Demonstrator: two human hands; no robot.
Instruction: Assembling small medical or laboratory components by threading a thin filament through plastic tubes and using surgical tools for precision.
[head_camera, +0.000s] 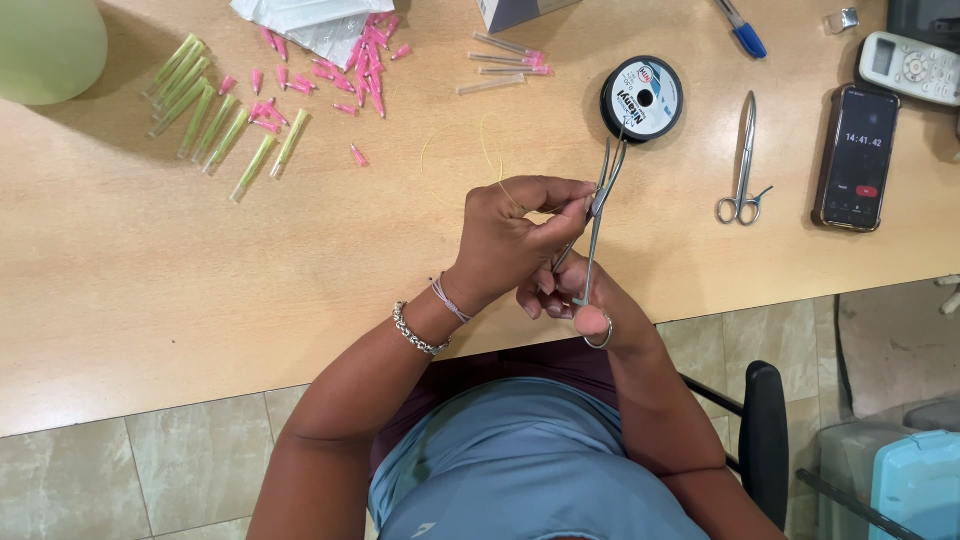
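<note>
Nearest the camera, the right hand (580, 305) is gripping the ring handles of a slim metal needle holder (597, 235), a finger threaded through one loop, and is holding the tool upright over the tabletop (150, 300) edge. Just above it, the left hand (520, 235) is curling closed, pinching the fine pale thread (490, 160) at the tool's jaws; the thread is looping away across the wood, though it is so thin that I cannot tell exactly where its far end is lying. The jaws are sitting right at the left fingertips, and whether they are clamped on anything is probably too small to make out.

Beyond the hands, a black spool (642, 98) is lying flat, near the top of the tool. To its right a second pair of steel scissors (743, 165) is resting untouched, then a dark phone (857, 158) and a white remote (910, 68).

Farther back, a few clear capped tubes (505, 60) are lying near a box corner. At the far left, green-capped tubes (215, 125) are lying in rows and pink caps (350, 65) are scattering loose beside a white packet (300, 20). Judging from this, many pieces are already laid out, while the threading in hand is looking only part done.
</note>
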